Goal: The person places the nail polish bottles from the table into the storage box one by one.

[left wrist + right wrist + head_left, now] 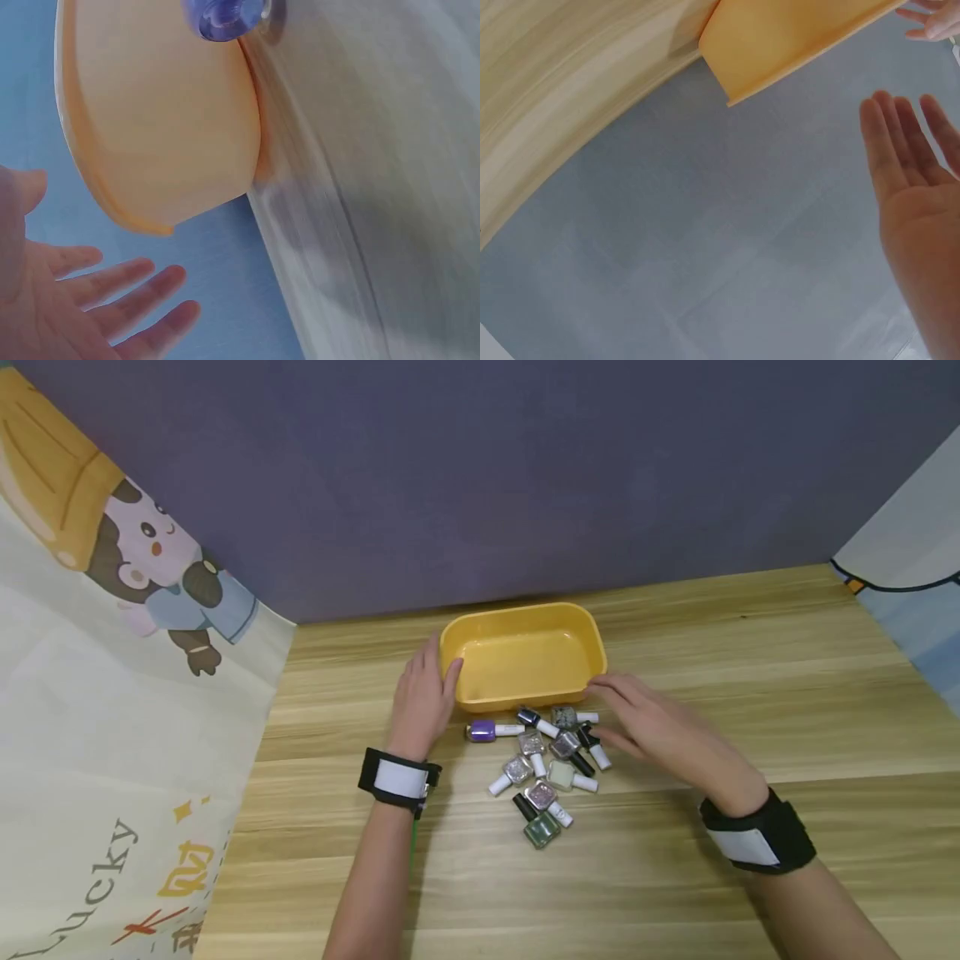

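Observation:
A yellow rectangular plastic bin (521, 667) stands on the wooden table, with nothing inside. At its left end is my left hand (422, 702), thumb by the rim; the left wrist view has its fingers (142, 289) spread and apart from the bin wall. My right hand (652, 720) is beside the bin's near right corner, its fingers (904, 142) straight and holding nothing. Several nail polish bottles lie in a loose cluster in front of the bin, among them a purple bottle (482, 731), a pale one (559, 774) and a dark green one (542, 831).
The wooden table (750, 693) extends to both sides of the bin. A dark blue-grey wall (525, 485) rises behind it. Cartoon-printed white cloth (112, 710) hangs at the left, and another printed sheet (915, 527) is at the right.

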A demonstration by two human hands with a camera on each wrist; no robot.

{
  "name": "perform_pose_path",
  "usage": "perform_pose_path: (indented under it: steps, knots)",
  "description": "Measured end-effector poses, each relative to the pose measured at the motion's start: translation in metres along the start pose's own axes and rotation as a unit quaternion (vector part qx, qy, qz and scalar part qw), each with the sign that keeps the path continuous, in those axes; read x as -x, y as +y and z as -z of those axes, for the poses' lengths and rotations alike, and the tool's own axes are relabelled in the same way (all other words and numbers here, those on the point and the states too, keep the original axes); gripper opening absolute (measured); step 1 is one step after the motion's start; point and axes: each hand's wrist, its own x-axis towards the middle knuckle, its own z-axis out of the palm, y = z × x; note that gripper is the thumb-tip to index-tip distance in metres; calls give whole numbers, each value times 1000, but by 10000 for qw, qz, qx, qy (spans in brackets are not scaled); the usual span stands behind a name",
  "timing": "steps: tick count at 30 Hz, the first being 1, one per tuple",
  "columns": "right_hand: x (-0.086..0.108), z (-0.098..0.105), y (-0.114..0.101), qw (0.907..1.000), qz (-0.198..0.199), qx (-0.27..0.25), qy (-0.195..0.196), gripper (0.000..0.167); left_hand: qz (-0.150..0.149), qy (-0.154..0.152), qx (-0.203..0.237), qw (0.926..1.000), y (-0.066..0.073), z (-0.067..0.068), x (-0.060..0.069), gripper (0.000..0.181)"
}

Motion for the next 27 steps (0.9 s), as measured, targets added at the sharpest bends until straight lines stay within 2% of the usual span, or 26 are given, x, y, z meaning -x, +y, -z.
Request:
perform_pose_path:
  steps: [4, 9, 20, 27]
  knots:
    - [0, -4, -3, 9998, 67, -76, -171, 59, 13, 14, -25, 10000, 0, -3, -2, 67]
    - [0, -9, -3, 9991, 220, -301, -191, 52, 66, -70, -118, 9999, -1, -7, -3, 67]
    - [3, -20, -3, 9989, 235, -200, -365, 47, 279, -322, 535, 9977, -3, -16, -6, 64]
    - [5, -26, -7, 9945, 8, 20, -1049, 52, 440, -493, 713, 9953, -6, -18, -5, 63]
